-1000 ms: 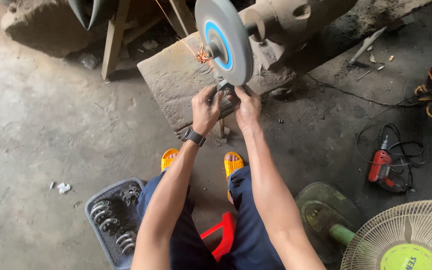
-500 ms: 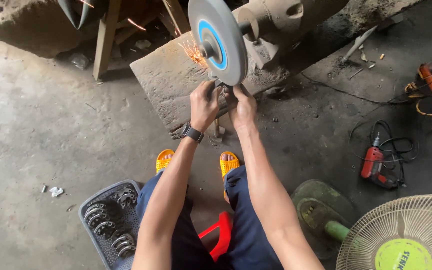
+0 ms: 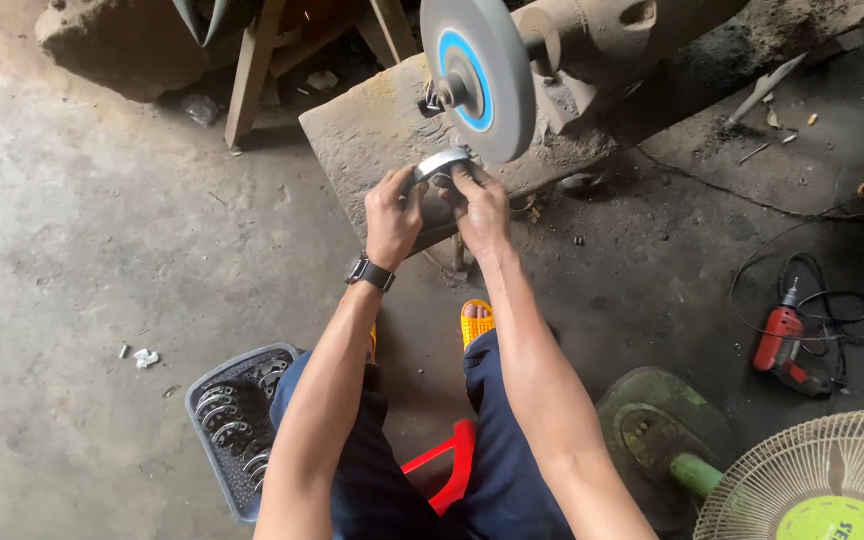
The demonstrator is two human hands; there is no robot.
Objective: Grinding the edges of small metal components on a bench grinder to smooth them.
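Both hands pinched a curved metal ring [image 3: 439,168] just below the grey grinding wheel [image 3: 479,75]. The left hand [image 3: 393,215] gripped its left edge and the right hand [image 3: 480,208] its right, fingers closed on it. Grinding well probably called for steady, light pressure, fingertips kept off the wheel. A grey basket [image 3: 214,420] of similar rings sat by the left knee; a red drill [image 3: 784,342] and a fan [image 3: 812,480] lay to the right.
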